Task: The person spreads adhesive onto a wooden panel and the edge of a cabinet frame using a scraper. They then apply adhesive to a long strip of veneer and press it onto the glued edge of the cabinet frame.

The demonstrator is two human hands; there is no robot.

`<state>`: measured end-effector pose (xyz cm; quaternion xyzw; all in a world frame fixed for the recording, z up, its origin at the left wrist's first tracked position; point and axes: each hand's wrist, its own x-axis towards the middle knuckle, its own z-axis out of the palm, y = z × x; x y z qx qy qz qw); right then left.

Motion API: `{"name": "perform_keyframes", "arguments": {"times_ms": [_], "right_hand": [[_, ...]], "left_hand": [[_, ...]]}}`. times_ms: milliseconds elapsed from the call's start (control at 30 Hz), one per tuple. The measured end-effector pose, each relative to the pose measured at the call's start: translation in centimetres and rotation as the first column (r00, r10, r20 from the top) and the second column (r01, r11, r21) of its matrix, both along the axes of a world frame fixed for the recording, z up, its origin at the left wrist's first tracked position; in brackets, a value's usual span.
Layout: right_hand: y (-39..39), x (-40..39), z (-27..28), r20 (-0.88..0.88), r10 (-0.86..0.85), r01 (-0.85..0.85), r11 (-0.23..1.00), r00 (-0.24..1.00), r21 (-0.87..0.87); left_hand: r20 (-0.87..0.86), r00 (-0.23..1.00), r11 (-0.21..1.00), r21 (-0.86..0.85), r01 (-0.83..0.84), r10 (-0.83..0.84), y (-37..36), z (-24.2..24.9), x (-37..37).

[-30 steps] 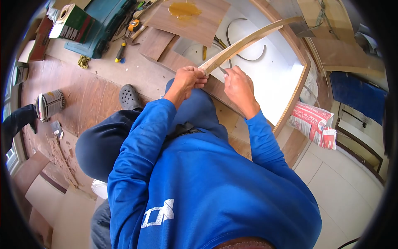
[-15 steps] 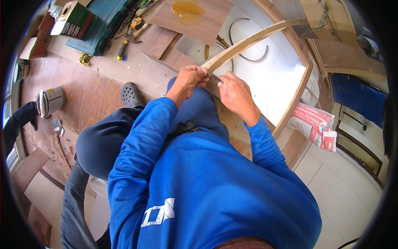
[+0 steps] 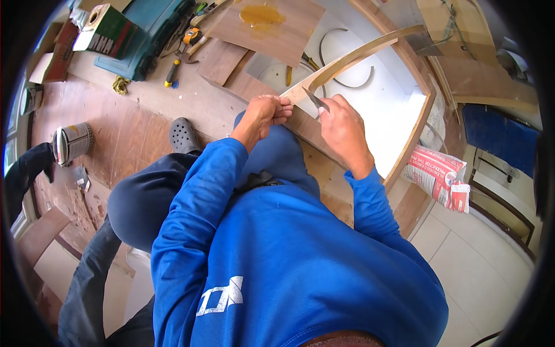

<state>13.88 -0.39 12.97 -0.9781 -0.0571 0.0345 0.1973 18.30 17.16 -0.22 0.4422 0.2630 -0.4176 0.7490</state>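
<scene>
A long, thin wood-coloured edging strip [image 3: 354,56] curves up and to the right over a white-faced cabinet box. My left hand [image 3: 267,114] is closed around its near end, fingers curled together. Just to the right, my right hand [image 3: 345,132] grips a small knife [image 3: 315,99] whose dark pointed blade slants up and left. The blade tip overlaps the strip in this view, a short way from my left fingers. Beneath both hands runs the box's brown wood edge [image 3: 312,128], close to my knee.
A wood-grain board with a yellow-brown glue puddle [image 3: 262,16] lies ahead. Left of it are a hammer [image 3: 186,56], a screwdriver [image 3: 171,74], a tape measure [image 3: 191,36] and a teal case [image 3: 136,58]. A cement bag [image 3: 437,173] stands right; another person's leg [image 3: 87,277] shows left.
My right hand has moved right, away from my left hand, and the knife blade now shows more fully. My left hand has stayed at the strip's end.
</scene>
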Motion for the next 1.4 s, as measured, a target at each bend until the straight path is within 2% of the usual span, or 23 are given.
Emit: {"name": "perform_keyframes", "arguments": {"times_ms": [33, 100, 167, 300, 367, 400, 467, 500, 567, 600, 667, 700, 767, 800, 867, 933, 1100, 1200, 1367, 1400], "right_hand": [[-0.5, 0.4, 0.1, -0.086, -0.036, 0.043, 0.996, 0.996, 0.073], [-1.5, 1.1, -0.8, -0.107, -0.023, 0.03, 0.998, 0.994, 0.058], [-1.8, 1.0, -1.1, -0.134, -0.015, 0.022, 0.999, 0.991, 0.049], [-1.8, 0.4, -1.3, -0.212, 0.014, -0.012, 1.0, 0.977, 0.009], [-1.9, 0.1, -1.5, -0.216, 0.024, -0.023, 1.0, 0.976, 0.01], [-1.9, 0.0, -1.5, -0.197, 0.027, -0.031, 0.999, 0.98, -0.014], [-2.0, -0.2, -1.2, -0.176, 0.023, -0.03, 0.999, 0.984, -0.04], [-2.1, -0.2, -0.8, -0.191, 0.008, -0.02, 0.998, 0.982, -0.061], [-2.4, -0.3, -0.5, -0.2, -0.018, 0.002, 0.997, 0.98, -0.08], [-2.7, -0.4, -0.5, -0.193, -0.031, 0.011, 0.995, 0.981, -0.101], [-3.4, -0.6, -0.5, -0.183, -0.051, 0.029, 0.992, 0.982, -0.122], [-3.7, -0.6, -0.5, -0.126, -0.098, 0.084, 0.99, 0.987, -0.114], [-4.0, -0.2, -0.2, -0.067, -0.147, 0.139, 0.985, 0.987, -0.102], [-4.0, 0.0, 0.1, -0.026, -0.141, 0.138, 0.987, 0.99, -0.085], [-4.1, 0.5, 0.1, 0.016, -0.142, 0.143, 0.988, 0.99, -0.066], [-3.7, 1.2, -0.9, 0.026, -0.076, 0.077, 0.997, 0.997, -0.01], [-2.9, 3.0, -4.3, -0.008, -0.056, 0.055, 0.997, 0.998, -0.048], [-2.5, 3.4, -4.5, -0.011, -0.038, 0.037, 0.996, 0.999, -0.075], [-1.5, 2.8, -3.3, -0.084, 0.061, -0.069, 0.992, 0.995, -0.104], [-1.5, 2.6, -2.8, -0.101, 0.058, -0.062, 0.997, 0.993, -0.036]], "left_hand": [[0.003, 1.0, 1.0, 0.0, -0.01, 0.01, -0.1, 0.2, 0.0], [0.011, 1.0, 1.0, -0.003, -0.021, 0.021, -0.2, 1.0, 0.2], [0.043, 0.99, 0.988, -0.079, -0.13, 0.134, -0.4, 1.6, 0.2], [0.044, 0.984, 0.979, -0.119, -0.168, 0.174, -0.9, 1.6, 0.6], [0.392, 0.903, 0.971, 0.084, -0.224, 0.174, -1.9, 2.1, 0.6], [0.395, 0.903, 0.973, 0.081, -0.218, 0.169, -2.1, 2.7, 0.7], [0.516, 0.855, 0.96, 0.219, -0.177, 0.04, -2.4, 4.3, 0.5], [0.522, 0.852, 0.961, 0.216, -0.172, 0.035, -2.8, 4.6, 0.1], [0.734, 0.669, 0.914, 0.343, -0.218, -0.116, -3.4, 5.5, -0.6], [0.738, 0.663, 0.916, 0.343, -0.209, -0.125, -3.6, 5.8, -0.9], [0.786, 0.561, 0.86, 0.453, -0.235, -0.26, -4.0, 6.3, -1.2], [0.786, 0.559, 0.861, 0.453, -0.231, -0.264, -4.2, 5.6, -1.2], [0.66, 0.751, 0.946, 0.251, -0.203, -0.014, -4.4, 4.1, -0.9], [0.662, 0.75, 0.947, 0.252, -0.201, -0.018, -4.3, 3.9, -0.9], [0.429, 0.891, 0.973, 0.101, -0.21, 0.147, -3.9, 3.5, -0.7], [0.419, 0.896, 0.973, 0.103, -0.205, 0.145, -3.6, 3.2, -0.8], [0.414, 0.902, 0.983, 0.073, -0.17, 0.125, -3.5, 2.1, -1.4], [0.484, 0.868, 0.979, 0.094, -0.179, 0.112, -3.9, 1.8, -1.7], [0.461, 0.881, 0.98, 0.102, -0.171, 0.106, -3.9, 1.6, -1.5], [0.457, 0.884, 0.98, 0.106, -0.167, 0.101, -3.9, 1.5, -1.6]]}}
